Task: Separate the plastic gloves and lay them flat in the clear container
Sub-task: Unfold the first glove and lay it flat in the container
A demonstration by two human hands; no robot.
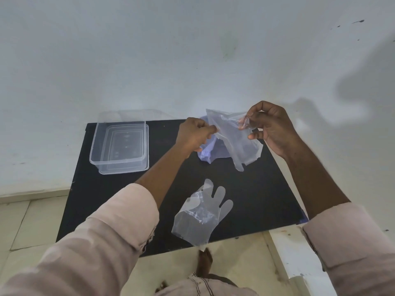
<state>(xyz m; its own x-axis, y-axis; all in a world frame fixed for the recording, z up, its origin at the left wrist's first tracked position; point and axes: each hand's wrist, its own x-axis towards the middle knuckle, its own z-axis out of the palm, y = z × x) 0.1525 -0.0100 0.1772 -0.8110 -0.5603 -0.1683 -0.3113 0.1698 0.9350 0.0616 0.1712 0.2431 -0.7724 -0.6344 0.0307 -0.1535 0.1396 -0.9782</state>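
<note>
A thin clear plastic glove [237,142] hangs in the air above the black table [106,193], fingers pointing down. My left hand [193,135] pinches its left cuff edge and my right hand [270,129] pinches its right cuff edge. Behind it on the table lies a crumpled bluish pile of gloves [208,150], partly hidden by my left hand. A separate clear glove [201,212] lies flat near the table's front edge, its cuff overhanging a little. The clear container [120,144] stands at the table's back left with nothing visible inside.
A pale wall rises directly behind the table. A clear lid [132,115] leans behind the container against the wall. Light floor tiles lie to the left and below, and my bare foot [204,263] shows below the front edge. A white ledge [299,253] runs at lower right.
</note>
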